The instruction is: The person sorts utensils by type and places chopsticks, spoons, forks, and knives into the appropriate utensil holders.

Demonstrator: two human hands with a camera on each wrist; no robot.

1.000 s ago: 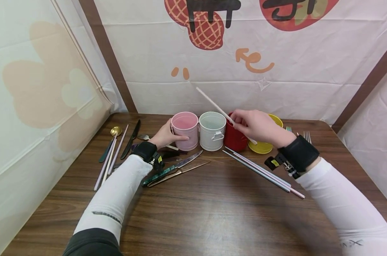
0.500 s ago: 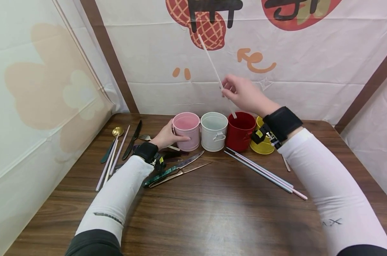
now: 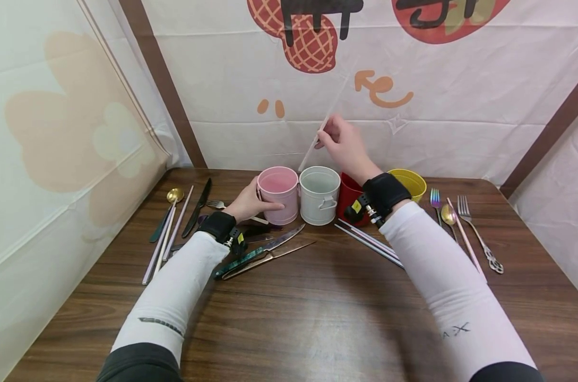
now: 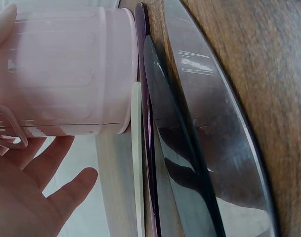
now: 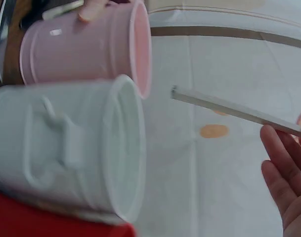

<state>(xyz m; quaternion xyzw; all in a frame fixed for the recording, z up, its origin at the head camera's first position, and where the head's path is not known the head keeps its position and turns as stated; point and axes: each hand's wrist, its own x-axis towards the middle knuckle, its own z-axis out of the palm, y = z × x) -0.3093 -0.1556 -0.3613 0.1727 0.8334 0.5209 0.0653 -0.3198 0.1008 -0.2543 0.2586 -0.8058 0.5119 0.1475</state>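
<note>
My left hand [image 3: 247, 203] grips the pink bucket [image 3: 281, 212] from its left side, thumb across the front; the left wrist view shows fingers around its wall [image 4: 66, 74]. Raised above the row of buckets, my right hand [image 3: 344, 144] pinches a white chopstick [image 3: 310, 153] by its middle. The chopstick slants, its lower tip close over the rims where the pink and white buckets meet. In the right wrist view that tip points toward the pink bucket's mouth. The white bucket [image 3: 317, 208] stands right of the pink one. A red bucket [image 3: 348, 187] is partly hidden by my right wrist.
A yellow bucket [image 3: 408, 183] ends the row. Several knives, including a green-handled knife [image 3: 246, 261], lie around my left wrist. Chopsticks and a gold spoon [image 3: 175, 195] lie at the left. Chopsticks [image 3: 370, 243] lie before the red bucket; a silver fork [image 3: 477, 231] lies far right.
My right hand has lifted from the red bucket and moved left over the white one. The chopstick has turned, its lower tip now pointing down-left. My left hand stays on the pink bucket.
</note>
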